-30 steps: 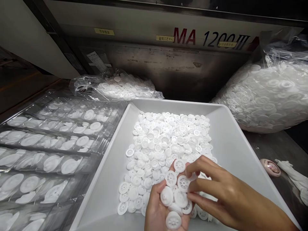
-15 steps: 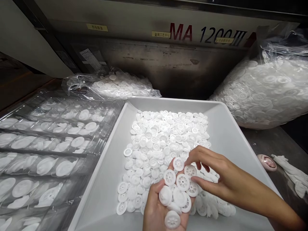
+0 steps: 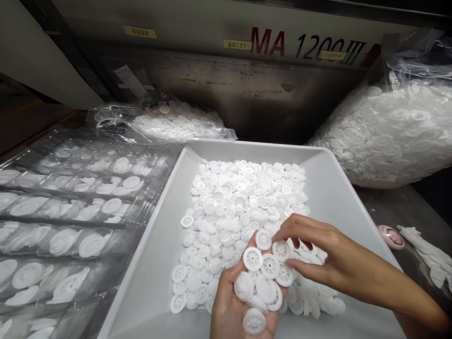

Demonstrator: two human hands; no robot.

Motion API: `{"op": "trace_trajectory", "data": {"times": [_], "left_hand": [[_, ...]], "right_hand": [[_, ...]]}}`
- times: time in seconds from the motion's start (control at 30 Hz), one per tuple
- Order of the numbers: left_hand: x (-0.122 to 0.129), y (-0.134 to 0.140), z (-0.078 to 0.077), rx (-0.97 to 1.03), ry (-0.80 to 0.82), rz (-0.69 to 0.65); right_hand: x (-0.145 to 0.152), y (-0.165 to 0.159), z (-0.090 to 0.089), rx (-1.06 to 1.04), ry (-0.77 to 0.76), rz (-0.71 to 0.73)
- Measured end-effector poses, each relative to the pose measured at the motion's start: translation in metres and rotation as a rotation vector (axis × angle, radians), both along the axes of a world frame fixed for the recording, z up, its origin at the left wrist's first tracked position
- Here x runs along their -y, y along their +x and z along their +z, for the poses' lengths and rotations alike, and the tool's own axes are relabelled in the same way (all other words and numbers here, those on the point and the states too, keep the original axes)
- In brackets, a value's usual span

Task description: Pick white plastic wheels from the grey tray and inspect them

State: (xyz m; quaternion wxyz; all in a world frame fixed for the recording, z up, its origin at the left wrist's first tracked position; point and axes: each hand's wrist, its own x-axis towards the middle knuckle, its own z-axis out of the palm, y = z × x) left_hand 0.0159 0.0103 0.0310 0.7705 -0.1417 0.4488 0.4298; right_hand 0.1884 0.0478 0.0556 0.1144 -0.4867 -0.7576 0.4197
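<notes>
My left hand (image 3: 229, 310) is palm up over the near edge of a white tray (image 3: 155, 273), cupping several small white plastic gear wheels (image 3: 263, 278). My right hand (image 3: 318, 254) reaches in from the right, its fingertips pinching one of those wheels (image 3: 281, 250) at the top of the handful. A heap of the same white gear wheels (image 3: 243, 202) fills the middle of the tray just beyond both hands.
Clear blister trays (image 3: 70, 216) holding larger white wheels lie to the left. One clear bag of white parts (image 3: 173, 122) lies behind the tray and a big one (image 3: 388, 136) at the right. A pink round object (image 3: 391, 236) and white cloth (image 3: 427, 254) lie at right. A grey machine wall (image 3: 247, 47) stands behind.
My right hand has slid slightly left and its fingers have closed onto a wheel at the top of the handful. My left hand stays almost still.
</notes>
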Motion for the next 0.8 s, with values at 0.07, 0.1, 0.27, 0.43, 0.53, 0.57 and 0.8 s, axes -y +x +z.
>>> {"op": "trace_trajectory", "data": {"times": [0.07, 0.1, 0.27, 0.43, 0.53, 0.57, 0.8], "left_hand": [[0.000, 0.000, 0.000, -0.020, -0.002, -0.005], [0.000, 0.000, 0.001, -0.023, -0.001, -0.008], [-0.001, 0.002, 0.003, 0.095, 0.046, 0.044], [-0.001, 0.005, 0.003, 0.219, 0.040, 0.138], [0.000, 0.005, 0.002, 0.230, 0.011, 0.152], [0.000, 0.005, 0.002, 0.235, 0.006, 0.153], [-0.001, 0.005, 0.002, 0.277, 0.033, 0.170]], "right_hand": [[0.000, 0.000, 0.001, -0.002, 0.000, 0.002], [0.000, 0.000, 0.001, -0.007, -0.002, 0.007], [0.002, -0.001, 0.002, -0.001, -0.004, 0.052], [0.004, -0.004, 0.001, 0.010, 0.013, 0.078], [0.006, -0.007, -0.001, 0.015, -0.018, 0.057], [0.006, -0.008, -0.003, 0.019, -0.031, 0.049], [0.007, -0.012, -0.005, 0.065, -0.063, 0.050]]}}
